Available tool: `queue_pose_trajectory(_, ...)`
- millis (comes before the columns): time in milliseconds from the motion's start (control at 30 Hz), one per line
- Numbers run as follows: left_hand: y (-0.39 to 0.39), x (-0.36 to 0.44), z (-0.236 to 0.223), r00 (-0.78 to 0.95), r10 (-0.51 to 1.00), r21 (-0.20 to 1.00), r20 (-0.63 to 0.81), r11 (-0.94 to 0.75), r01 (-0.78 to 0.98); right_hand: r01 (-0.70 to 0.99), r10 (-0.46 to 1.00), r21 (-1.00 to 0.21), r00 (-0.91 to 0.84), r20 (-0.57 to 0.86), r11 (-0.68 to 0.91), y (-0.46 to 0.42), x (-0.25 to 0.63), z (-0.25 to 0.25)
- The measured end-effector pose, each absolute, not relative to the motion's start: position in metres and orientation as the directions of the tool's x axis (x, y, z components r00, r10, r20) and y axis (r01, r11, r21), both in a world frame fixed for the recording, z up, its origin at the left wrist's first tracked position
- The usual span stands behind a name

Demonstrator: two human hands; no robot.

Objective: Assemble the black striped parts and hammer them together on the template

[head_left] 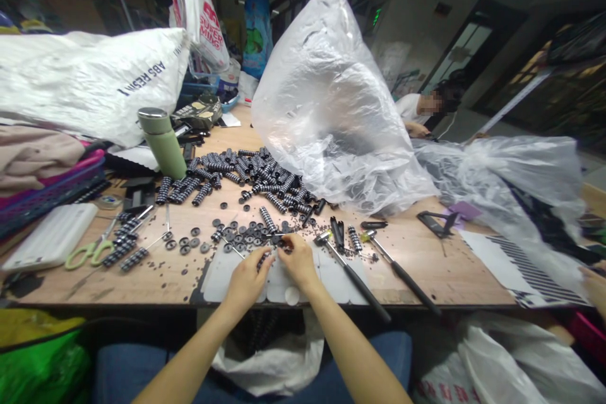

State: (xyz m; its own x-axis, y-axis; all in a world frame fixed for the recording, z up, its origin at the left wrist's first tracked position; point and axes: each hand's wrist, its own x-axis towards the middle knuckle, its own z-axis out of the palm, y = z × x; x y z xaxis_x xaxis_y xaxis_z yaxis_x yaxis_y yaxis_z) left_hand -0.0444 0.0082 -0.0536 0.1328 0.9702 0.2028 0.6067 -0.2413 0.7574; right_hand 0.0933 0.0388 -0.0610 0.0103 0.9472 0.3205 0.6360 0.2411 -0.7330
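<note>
My left hand (249, 273) is closed on a small black-and-white checkered roller (263, 259), mostly hidden by the fingers. Close beside it, my right hand (298, 260) pinches a thin metal rod (275, 235) that points left from its fingertips. Both hands are over a pale mat (220, 281) at the table's front edge. Just beyond them lie loose black discs (243, 237) and an upright-leaning checkered roller (267, 219). Right of the hands, two black-handled hammers (353, 278) (402, 274) rest on the table.
A heap of checkered rollers (255, 170) lies behind, next to a green flask (163, 145) and a large clear plastic bag (331, 95). Scissors (89, 252) and a white box (52, 237) are at left. Another person (421, 107) sits at back right; a further hand (594, 284) shows at the right edge.
</note>
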Motion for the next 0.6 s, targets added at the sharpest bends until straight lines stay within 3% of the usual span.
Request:
queue_pose_trajectory(233,0.007,-0.039,-0.050,0.208,0.963,0.737,0.172,-0.266,0.621,0.367,0.926,-0.854,-0.069,0.371,0.369,0.019,0.099,-0.040)
queue_pose_trajectory(600,0.005,-0.033,-0.047,0.215,0.962,0.802,0.171,-0.262,0.537,0.303,0.902,-0.852,-0.080,0.423,0.427,0.011,0.113,-0.036)
